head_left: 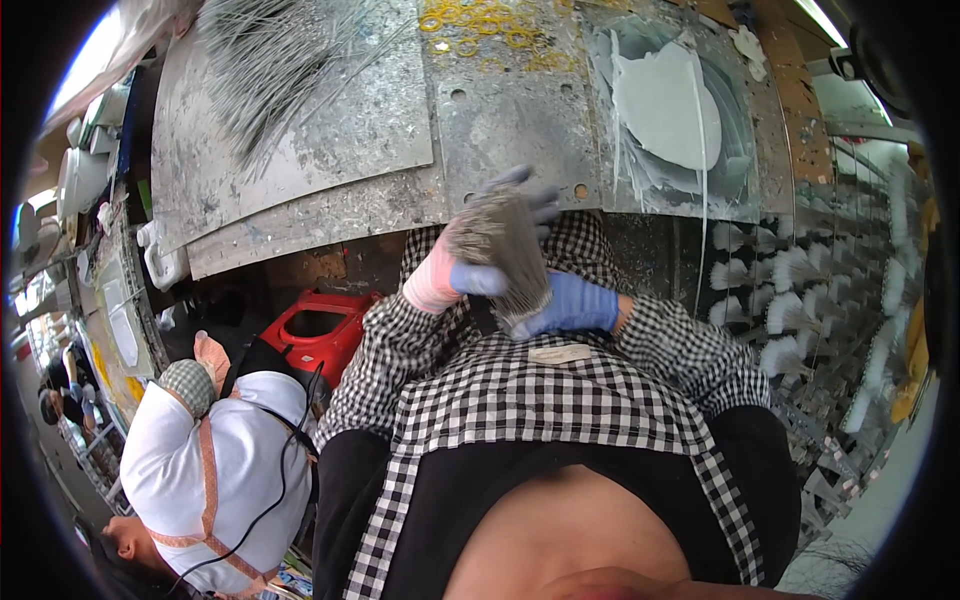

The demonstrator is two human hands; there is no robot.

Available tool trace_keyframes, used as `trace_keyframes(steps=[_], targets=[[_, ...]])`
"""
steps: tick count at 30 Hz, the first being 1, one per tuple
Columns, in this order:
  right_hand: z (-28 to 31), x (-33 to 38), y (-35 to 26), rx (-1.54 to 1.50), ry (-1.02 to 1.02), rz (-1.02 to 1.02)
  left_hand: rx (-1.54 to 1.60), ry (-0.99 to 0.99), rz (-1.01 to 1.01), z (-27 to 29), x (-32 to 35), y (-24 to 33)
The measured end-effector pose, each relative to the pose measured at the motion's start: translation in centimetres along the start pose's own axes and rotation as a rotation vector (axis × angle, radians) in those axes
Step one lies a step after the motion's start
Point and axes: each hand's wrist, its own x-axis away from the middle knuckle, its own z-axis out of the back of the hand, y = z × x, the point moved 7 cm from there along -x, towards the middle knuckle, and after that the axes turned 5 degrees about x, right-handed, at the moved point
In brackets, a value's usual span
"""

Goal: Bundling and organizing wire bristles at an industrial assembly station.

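Observation:
Both of my hands hold a thick bundle of thin grey metal wires (505,250) upright in front of my chest, just below the edge of the metal worktable (330,215). My left hand (437,278), in a pink glove, grips the bundle's left side. Wearing a blue glove, my right hand (572,305) clasps its lower right end. Grey gloved fingertips (532,195) curl over the top of the bundle. Checked sleeves cover both forearms.
More loose wires (265,70) fan across the table's far left. Yellow rings (480,25) lie at the back. A white paste puddle (665,105) sits on a glass plate. White tufted pieces (790,290) fill a rack at right. A red stool (320,325) and a person in white (215,470) are at left.

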Motion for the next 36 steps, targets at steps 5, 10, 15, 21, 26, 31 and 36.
trace_keyframes(steps=[5, 10, 15, 21, 26, 31, 36], targets=[[2.2, -0.2, -5.5, 0.251, 0.125, 0.505, -0.561, -0.200, -0.351, -8.7, -1.4, 5.1], [9.6, 1.4, -10.4, 0.289, 0.190, 0.579, -0.754, -0.318, -0.296, -10.7, -1.3, 8.6], [14.7, 4.9, -19.6, 1.377, 0.676, 0.524, -1.040, 0.073, -0.713, -5.9, -5.0, 9.7], [7.4, 7.6, -32.2, 1.263, 0.703, 1.489, -0.955, 0.121, -0.659, -0.5, -8.2, 6.4], [3.6, -3.6, -26.2, 1.624, 0.284, 0.423, -0.704, 0.145, -0.436, 0.2, -6.6, 5.4], [2.2, -2.2, -27.0, 1.476, 0.318, 1.120, -0.603, 0.067, -0.377, -0.3, -4.4, 6.5], [5.3, -4.6, -24.2, 1.441, 0.134, 0.040, -0.638, 0.181, -0.417, 1.0, -6.7, 5.1]])
